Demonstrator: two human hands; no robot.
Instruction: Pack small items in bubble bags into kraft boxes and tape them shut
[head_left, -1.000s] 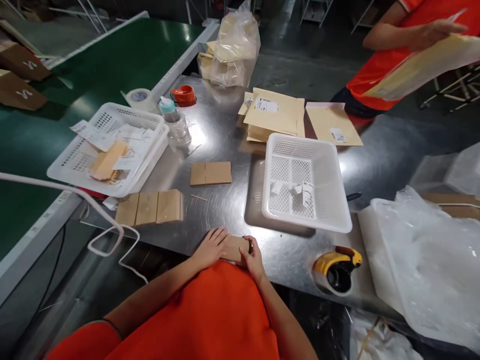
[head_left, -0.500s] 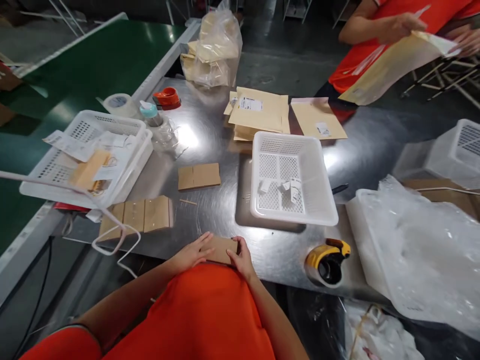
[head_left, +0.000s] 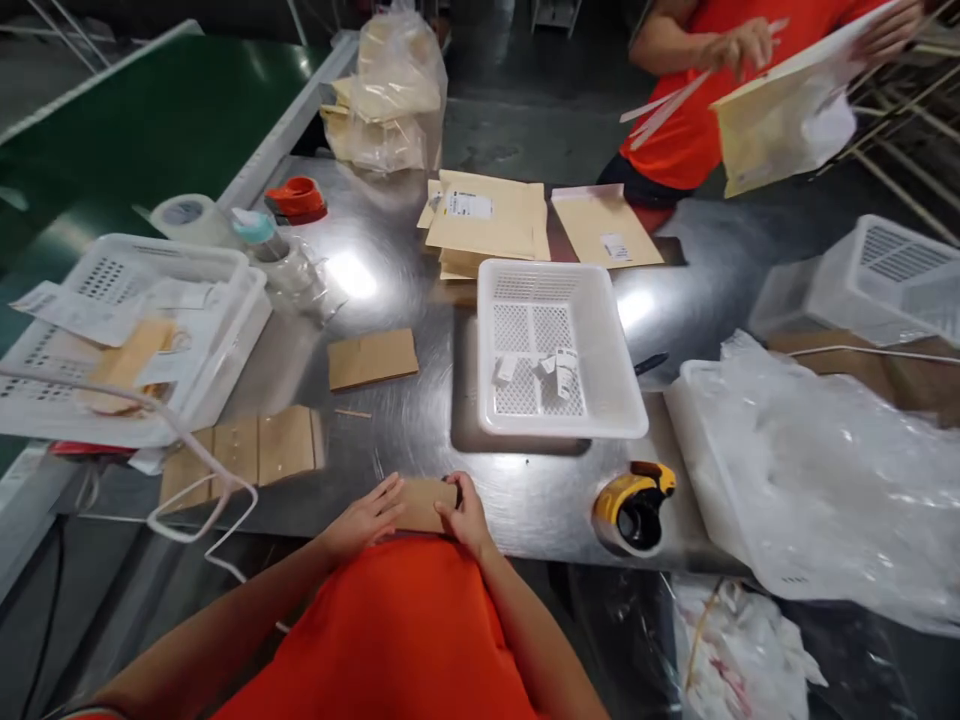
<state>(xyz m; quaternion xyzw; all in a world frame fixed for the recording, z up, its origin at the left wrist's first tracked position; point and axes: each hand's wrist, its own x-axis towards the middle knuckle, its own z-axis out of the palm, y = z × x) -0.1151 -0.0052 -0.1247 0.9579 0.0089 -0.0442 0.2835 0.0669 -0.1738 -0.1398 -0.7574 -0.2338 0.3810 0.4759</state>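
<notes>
A small brown cardboard box point(head_left: 421, 506) is at the table's front edge, close against my orange shirt. My left hand point(head_left: 367, 520) grips its left end, fingers lying over the top. Round the right end, my right hand point(head_left: 466, 516) is closed with the thumb on the upper face. Just beyond lies a flat folded cardboard piece point(head_left: 373, 359), with a thin brown strip point(head_left: 352, 413) near it. Several brown cardboard boxes point(head_left: 285, 446) stand in a row to the left, partly behind a white cable point(head_left: 225, 478).
A white basket point(head_left: 634, 420) with paper scraps stands ahead; padded envelopes point(head_left: 487, 235) lie behind it. A yellow tape dispenser point(head_left: 637, 505) sits right, beside a bin of plastic bags point(head_left: 810, 480). Stacked baskets point(head_left: 225, 385) are left. Across the table, a person point(head_left: 750, 110) holds an envelope.
The view has swung slightly to the right, shifting the table items leftward. My hands keep hold of the box. The person opposite has raised the envelope and now holds pale strips.
</notes>
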